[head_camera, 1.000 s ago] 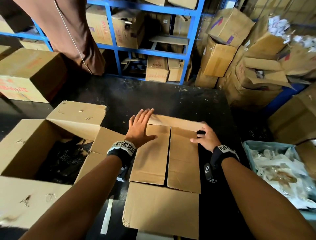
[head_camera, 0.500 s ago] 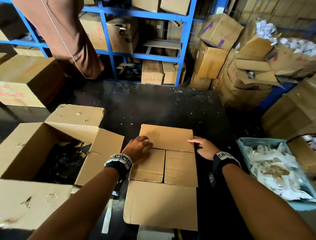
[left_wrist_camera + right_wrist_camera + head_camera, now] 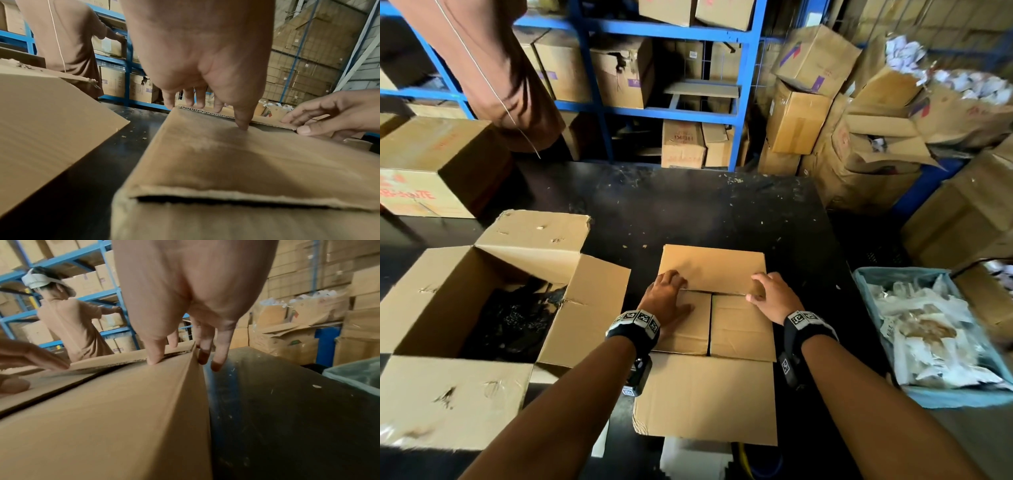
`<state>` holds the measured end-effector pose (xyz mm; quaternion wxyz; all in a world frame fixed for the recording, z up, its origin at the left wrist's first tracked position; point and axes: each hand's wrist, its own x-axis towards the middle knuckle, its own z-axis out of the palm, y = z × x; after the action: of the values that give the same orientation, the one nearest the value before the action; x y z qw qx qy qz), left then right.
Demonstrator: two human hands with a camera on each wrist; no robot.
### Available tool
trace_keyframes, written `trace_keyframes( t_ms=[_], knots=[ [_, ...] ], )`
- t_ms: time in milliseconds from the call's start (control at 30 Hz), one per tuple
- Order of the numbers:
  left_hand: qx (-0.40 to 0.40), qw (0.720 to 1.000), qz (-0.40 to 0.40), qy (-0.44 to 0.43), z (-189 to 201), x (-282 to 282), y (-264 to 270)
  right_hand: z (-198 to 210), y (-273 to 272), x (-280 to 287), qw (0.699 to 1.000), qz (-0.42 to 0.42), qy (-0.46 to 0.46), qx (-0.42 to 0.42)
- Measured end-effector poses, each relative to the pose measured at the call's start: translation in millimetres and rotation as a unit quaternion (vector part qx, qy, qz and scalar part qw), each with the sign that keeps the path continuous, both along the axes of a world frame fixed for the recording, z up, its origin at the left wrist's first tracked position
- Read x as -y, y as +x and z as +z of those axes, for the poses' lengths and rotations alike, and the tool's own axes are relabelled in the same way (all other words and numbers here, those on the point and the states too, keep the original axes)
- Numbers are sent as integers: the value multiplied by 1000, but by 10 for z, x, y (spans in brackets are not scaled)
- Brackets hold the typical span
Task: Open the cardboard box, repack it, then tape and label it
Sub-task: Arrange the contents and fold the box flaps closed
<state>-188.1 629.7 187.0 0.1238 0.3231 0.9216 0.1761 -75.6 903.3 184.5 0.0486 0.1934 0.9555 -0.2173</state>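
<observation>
A small cardboard box (image 3: 743, 329) stands in the middle of the black table (image 3: 705, 212). Its two side flaps are folded in and meet at a centre seam. The far flap (image 3: 712, 270) lies down over them, its edge slightly raised. The near flap (image 3: 705, 397) hangs open toward me. My left hand (image 3: 671, 291) holds the far flap's edge at the left, fingers curled on top and thumb on the side flap (image 3: 205, 146). My right hand (image 3: 760, 291) pinches the same edge at the right corner (image 3: 174, 352), with two fingers down the box's side.
A large open box (image 3: 482, 291) with dark contents sits close on the left. A blue-green bin (image 3: 873, 308) of plastic packets stands at the right. A closed box (image 3: 431, 171), blue shelving (image 3: 671, 113) and a person in brown (image 3: 493, 68) lie beyond. Stacked boxes (image 3: 859, 137) crowd the right.
The far flap has swung down from nearly upright onto the side flaps. My left hand went from flat against it to curled at its edge; both hands drew nearer.
</observation>
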Motion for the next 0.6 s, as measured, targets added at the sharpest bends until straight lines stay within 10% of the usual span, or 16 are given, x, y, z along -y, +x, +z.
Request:
trace_keyframes(
  t_ms=[200,400,600],
  knots=[
    [6,995,95,17,127,-177,76,129,-36,-151,992,13,27,-124],
    [81,972,221,23,237,-326,-62,399,-468,-178,935,-165,-195,-247],
    [124,974,167,-91,203,-636,-127,272,-965,-110,979,-76,-176,-72]
  ],
)
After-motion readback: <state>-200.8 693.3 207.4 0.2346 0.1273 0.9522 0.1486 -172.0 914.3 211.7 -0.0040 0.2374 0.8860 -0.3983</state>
